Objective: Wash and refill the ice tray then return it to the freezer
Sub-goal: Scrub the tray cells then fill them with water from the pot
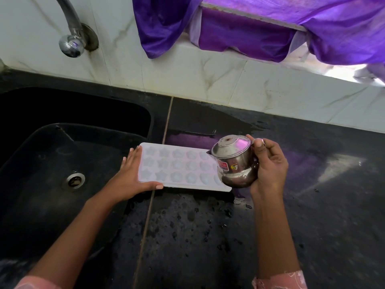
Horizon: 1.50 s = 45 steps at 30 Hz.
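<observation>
Head view: tray (179, 165) lies on counter (312, 184) at sink (41, 163) edge; left hand (130, 176), fingers straight, braces its left end. Right hand (268, 163) grips tilted pot (233, 161) over right end. Likely risk: fast pour floods cells, spills.

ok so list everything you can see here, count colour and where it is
ice tray: 1, white, on the counter beside the sink
steel pot: 1, silver, tipped above the tray's right end
sink: 1, black, left
drain: 1, metal, sink floor
tap: 1, chrome, upper left
counter: 1, black, wet, centre and right
cloth: 1, purple, draped along the top
left hand: 1, flat against the tray's left end
right hand: 1, grips the steel pot
</observation>
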Motion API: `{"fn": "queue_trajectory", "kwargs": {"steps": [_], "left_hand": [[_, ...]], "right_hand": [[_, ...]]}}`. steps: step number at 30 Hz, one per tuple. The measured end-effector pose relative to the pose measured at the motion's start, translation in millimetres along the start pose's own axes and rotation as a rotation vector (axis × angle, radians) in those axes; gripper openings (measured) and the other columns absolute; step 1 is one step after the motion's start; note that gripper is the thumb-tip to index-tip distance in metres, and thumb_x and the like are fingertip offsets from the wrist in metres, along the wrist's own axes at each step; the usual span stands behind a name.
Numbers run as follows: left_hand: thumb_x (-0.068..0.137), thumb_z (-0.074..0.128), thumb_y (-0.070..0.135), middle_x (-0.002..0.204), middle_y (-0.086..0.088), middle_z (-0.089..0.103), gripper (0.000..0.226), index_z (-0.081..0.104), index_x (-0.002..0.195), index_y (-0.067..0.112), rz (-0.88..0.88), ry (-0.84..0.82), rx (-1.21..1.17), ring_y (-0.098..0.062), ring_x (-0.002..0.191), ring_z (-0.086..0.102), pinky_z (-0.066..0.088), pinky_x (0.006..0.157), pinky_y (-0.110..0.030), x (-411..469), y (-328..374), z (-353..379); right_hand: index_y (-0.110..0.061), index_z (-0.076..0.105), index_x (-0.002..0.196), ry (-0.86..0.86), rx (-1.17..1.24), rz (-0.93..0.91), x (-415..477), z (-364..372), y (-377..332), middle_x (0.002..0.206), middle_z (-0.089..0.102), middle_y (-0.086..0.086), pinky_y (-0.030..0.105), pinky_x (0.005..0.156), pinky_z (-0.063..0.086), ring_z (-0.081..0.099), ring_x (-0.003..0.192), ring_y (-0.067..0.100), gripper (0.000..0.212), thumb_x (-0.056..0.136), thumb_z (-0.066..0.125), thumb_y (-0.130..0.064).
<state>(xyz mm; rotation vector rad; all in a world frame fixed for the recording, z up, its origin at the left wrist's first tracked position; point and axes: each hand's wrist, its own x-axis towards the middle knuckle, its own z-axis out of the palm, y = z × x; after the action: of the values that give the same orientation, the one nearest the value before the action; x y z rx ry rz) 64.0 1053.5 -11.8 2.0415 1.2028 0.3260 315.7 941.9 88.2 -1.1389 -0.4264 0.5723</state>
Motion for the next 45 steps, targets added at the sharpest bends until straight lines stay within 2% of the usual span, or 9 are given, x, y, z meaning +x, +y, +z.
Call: {"fn": "queue_trajectory", "kwargs": {"steps": [3,6,9,14,19,25,34,38,45], "left_hand": [[0.04,0.055,0.081,0.157,0.006,-0.014,0.141,-0.012,0.148,0.021,-0.004,-0.001,0.001,-0.001,0.135,-0.023,-0.013,0.109,-0.026,0,0,0],[0.041,0.056,0.081,0.157,0.005,-0.013,0.14,-0.011,0.149,0.021,0.003,-0.003,-0.003,0.0,0.135,-0.023,-0.014,0.109,-0.025,0,0,0],[0.041,0.055,0.08,0.157,0.006,-0.014,0.139,-0.012,0.148,0.021,0.004,-0.003,-0.002,0.002,0.133,-0.024,-0.015,0.108,-0.024,-1,1,0],[0.041,0.055,0.08,0.157,0.005,-0.014,0.14,-0.012,0.148,0.021,0.004,-0.006,-0.007,0.002,0.132,-0.024,-0.014,0.108,-0.025,-1,2,0],[0.04,0.055,0.081,0.157,0.005,-0.014,0.141,-0.012,0.148,0.02,-0.003,-0.005,-0.005,0.001,0.133,-0.025,-0.014,0.109,-0.025,-1,0,0],[0.041,0.055,0.081,0.157,0.006,-0.014,0.14,-0.012,0.148,0.021,0.002,-0.002,-0.01,0.001,0.133,-0.024,-0.014,0.109,-0.025,-1,0,0],[0.041,0.056,0.081,0.157,0.005,-0.013,0.14,-0.011,0.149,0.021,0.008,-0.002,-0.013,0.0,0.133,-0.024,-0.013,0.11,-0.027,-2,1,0],[0.046,0.065,0.078,0.157,0.005,-0.015,0.14,-0.012,0.148,0.021,0.006,-0.015,-0.011,0.0,0.133,-0.024,-0.013,0.111,-0.028,-3,2,-1],[0.041,0.053,0.082,0.157,0.006,-0.014,0.139,-0.012,0.148,0.021,0.001,-0.007,-0.004,-0.001,0.135,-0.025,-0.013,0.111,-0.027,-2,0,-1]], "right_hand": [[-0.021,0.067,0.063,-0.026,-0.034,0.01,-3,6,1,0.073,0.071,0.0,0.023,0.068,0.053,0.068,0.076,0.012,0.021,0.049,0.078,-0.033],[-0.018,0.065,0.07,-0.038,-0.08,0.02,-5,9,3,0.074,0.072,-0.002,0.021,0.067,0.053,0.068,0.079,0.012,0.009,0.066,0.073,-0.018],[-0.016,0.063,0.072,-0.036,-0.1,0.012,-6,11,4,0.073,0.072,-0.003,0.02,0.068,0.053,0.068,0.078,0.011,0.011,0.075,0.068,-0.008],[-0.024,0.067,0.066,-0.039,-0.148,-0.023,-6,13,2,0.08,0.07,0.0,0.023,0.069,0.052,0.066,0.084,0.017,0.007,0.062,0.072,-0.024],[-0.027,0.069,0.063,-0.068,-0.158,-0.042,-6,15,0,0.076,0.071,-0.003,0.023,0.07,0.052,0.067,0.082,0.016,0.009,0.065,0.072,-0.02],[-0.02,0.063,0.072,-0.085,-0.179,-0.066,-7,19,-3,0.072,0.073,-0.008,0.022,0.073,0.054,0.069,0.078,0.008,0.018,0.079,0.066,-0.004],[-0.018,0.063,0.074,-0.069,-0.179,-0.063,-6,20,-4,0.071,0.071,-0.007,0.021,0.07,0.053,0.067,0.076,0.008,0.012,0.077,0.069,-0.007],[-0.018,0.064,0.072,-0.051,-0.163,-0.027,-5,18,0,0.071,0.071,-0.007,0.021,0.07,0.054,0.067,0.076,0.008,0.012,0.076,0.069,-0.007],[-0.022,0.068,0.064,-0.026,-0.071,0.039,-3,18,8,0.079,0.071,0.002,0.024,0.071,0.053,0.067,0.082,0.015,0.007,0.066,0.072,-0.018]]}}
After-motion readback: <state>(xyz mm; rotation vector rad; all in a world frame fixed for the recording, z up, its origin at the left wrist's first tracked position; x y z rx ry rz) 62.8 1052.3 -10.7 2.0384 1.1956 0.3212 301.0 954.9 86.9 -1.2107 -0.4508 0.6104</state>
